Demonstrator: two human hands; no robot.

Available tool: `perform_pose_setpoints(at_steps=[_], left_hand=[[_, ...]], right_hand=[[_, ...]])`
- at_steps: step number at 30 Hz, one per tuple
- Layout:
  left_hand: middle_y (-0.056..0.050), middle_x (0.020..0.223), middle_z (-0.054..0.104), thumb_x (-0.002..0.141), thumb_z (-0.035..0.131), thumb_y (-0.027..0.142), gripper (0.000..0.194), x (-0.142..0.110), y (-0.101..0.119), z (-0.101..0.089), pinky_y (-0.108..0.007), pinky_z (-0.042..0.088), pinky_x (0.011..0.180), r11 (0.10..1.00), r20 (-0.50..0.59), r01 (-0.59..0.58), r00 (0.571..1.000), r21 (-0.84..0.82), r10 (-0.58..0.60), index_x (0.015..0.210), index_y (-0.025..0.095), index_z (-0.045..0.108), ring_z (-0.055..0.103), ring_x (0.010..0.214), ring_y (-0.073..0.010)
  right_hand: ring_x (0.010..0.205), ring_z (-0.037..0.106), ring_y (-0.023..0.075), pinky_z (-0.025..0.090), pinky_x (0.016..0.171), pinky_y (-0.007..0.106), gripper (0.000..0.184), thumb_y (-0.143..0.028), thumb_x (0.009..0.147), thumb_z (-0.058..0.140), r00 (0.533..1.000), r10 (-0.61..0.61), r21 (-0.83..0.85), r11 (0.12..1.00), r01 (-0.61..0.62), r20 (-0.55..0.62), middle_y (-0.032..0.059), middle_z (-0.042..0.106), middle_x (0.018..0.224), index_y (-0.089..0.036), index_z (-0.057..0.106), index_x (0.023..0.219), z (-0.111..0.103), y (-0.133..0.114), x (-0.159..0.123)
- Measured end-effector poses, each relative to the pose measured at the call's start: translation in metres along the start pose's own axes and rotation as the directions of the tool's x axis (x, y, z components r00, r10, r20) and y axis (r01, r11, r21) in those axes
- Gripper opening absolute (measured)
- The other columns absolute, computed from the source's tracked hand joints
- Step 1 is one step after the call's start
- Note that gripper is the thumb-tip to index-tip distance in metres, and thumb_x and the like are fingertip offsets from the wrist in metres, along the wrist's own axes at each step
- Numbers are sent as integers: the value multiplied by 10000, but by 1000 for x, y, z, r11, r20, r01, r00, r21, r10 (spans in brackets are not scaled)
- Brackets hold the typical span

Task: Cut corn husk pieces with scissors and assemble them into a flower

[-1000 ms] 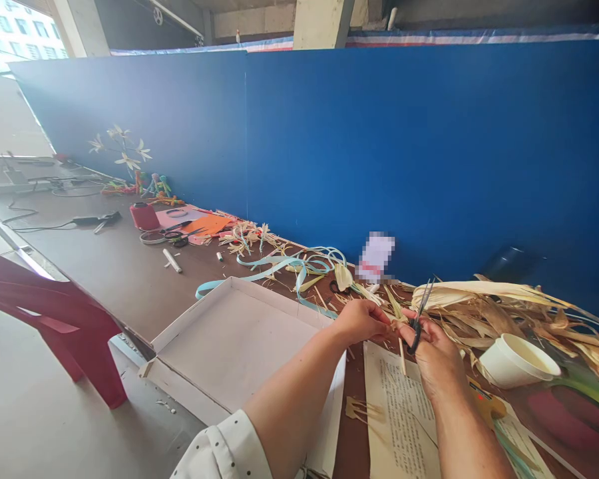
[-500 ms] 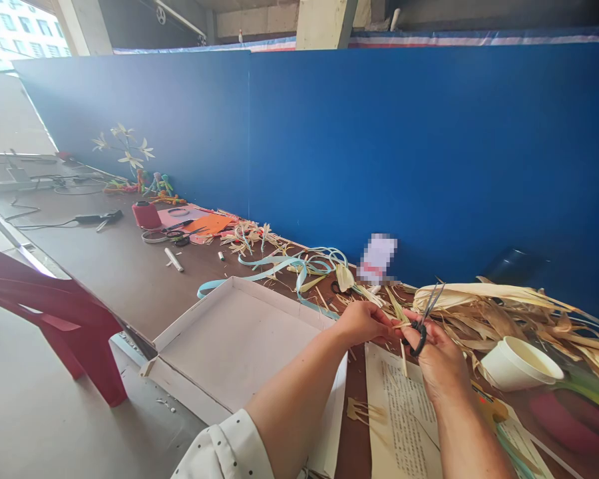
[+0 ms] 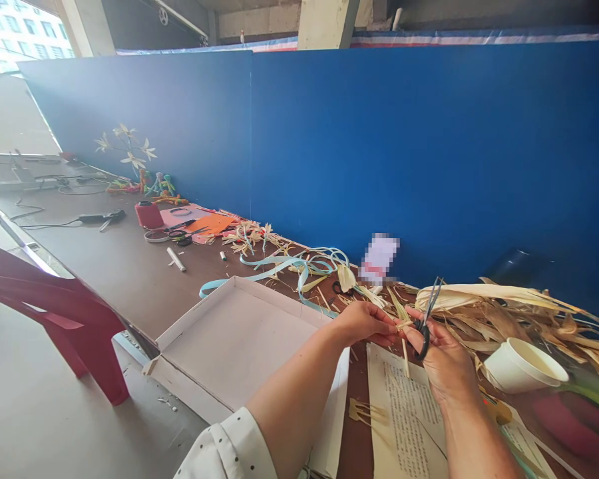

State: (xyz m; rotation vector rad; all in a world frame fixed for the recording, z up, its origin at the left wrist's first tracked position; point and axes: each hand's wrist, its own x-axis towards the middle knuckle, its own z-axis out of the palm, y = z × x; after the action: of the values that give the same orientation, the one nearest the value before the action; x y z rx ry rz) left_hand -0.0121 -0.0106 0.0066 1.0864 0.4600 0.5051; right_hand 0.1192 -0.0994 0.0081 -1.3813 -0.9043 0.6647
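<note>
Pale corn-husk piece [image 3: 404, 324] above tabletop's [image 3: 144, 286] near edge, pinched in left-hand [image 3: 363, 324] fingers; right-hand [image 3: 442, 352] fingers grip black-handled metal scissors [image 3: 422, 329], touching husk.

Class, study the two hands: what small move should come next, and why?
Probably a gentle tug to snug the pale husk strip, rather than a cut. The fingertips of the left hand and right hand meet at it, while the scissors in the right hand point their blades upward, away from it.
</note>
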Motion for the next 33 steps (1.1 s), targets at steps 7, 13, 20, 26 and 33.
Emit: perform_pose_setpoints(at_steps=[7, 13, 20, 26, 33], left_hand=[[-30, 613, 632, 679, 711, 128, 134, -1, 5, 4, -243, 515, 661, 999, -118, 18, 993, -29, -21, 696, 89, 584, 619, 567, -98], [-27, 630, 635, 671, 716, 116, 125, 0, 3, 4, -260, 520, 710, 1000, -92, 26, 995, -15, -27, 670, 89, 594, 613, 578, -95], [-29, 623, 638, 705, 658, 71, 90, 2, 0, 4, -271, 520, 731, 999, -80, 33, 996, 3, -32, 660, 94, 584, 625, 596, -104], [-21, 571, 622, 718, 615, 26, 112, -1, 4, 5, -251, 528, 652, 999, -90, 53, 995, 9, -52, 666, 103, 552, 632, 581, -117], [-23, 589, 623, 733, 589, 3, 105, 1, 3, 3, -232, 532, 628, 999, -99, 53, 994, -11, -54, 702, 97, 555, 633, 567, -109]], right_hand=[[868, 659, 218, 507, 715, 278, 607, -322, 604, 762, 999, 4, -18, 1000, -5, -43, 27, 718, 910, -251, 611, 1187, -2, 6, 3], [849, 661, 219, 513, 706, 279, 597, -341, 586, 774, 999, 11, -58, 998, -14, -53, 28, 719, 880, -249, 624, 1157, 1, 5, 2], [838, 661, 200, 510, 715, 265, 591, -312, 593, 767, 999, 1, -60, 998, -3, -41, 16, 716, 888, -263, 619, 1163, -1, 8, 3], [791, 660, 184, 500, 675, 249, 579, -297, 612, 748, 999, 4, -65, 998, -7, -39, -2, 718, 868, -279, 609, 1174, -2, 10, 4], [765, 647, 175, 475, 657, 240, 565, -297, 616, 739, 999, 1, -89, 996, -6, -53, 10, 714, 845, -241, 617, 1165, -3, 11, 4]])
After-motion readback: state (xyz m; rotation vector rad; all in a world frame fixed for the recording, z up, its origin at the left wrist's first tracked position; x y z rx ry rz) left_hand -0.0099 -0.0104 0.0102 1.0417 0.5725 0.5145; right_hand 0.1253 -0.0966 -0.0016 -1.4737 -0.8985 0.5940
